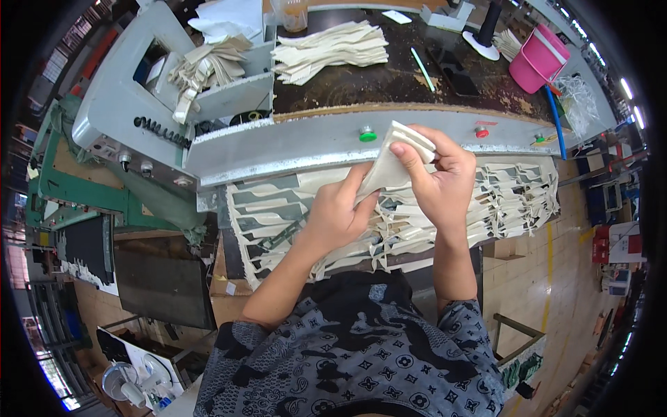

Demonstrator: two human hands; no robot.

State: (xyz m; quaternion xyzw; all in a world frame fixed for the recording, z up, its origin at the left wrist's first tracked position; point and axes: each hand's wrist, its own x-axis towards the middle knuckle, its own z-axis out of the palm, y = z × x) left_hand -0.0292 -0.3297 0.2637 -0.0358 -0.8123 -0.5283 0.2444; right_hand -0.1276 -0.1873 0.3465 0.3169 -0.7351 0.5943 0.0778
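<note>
Between my two hands is a small stack of cream fabric pieces (390, 165), tilted upward above the work surface. My left hand (340, 208) pinches its lower end. My right hand (445, 174) grips the upper end, its thumb pressed on the face of the stack and the fingers behind it. Below my hands lies a cream sheet of cut-out material (486, 208), full of long openings with thin strips left between them. Farther back, a larger pile of similar cream pieces (330, 50) rests on the dark worn tabletop (347, 87).
A grey machine beam with a green button (367, 134) and a red button (481, 131) crosses behind my hands. More cut pieces (205, 66) fill a grey tray at the left. A pink bucket (539, 61), a dark phone (455, 73) and a pale pen (422, 69) are at the back right.
</note>
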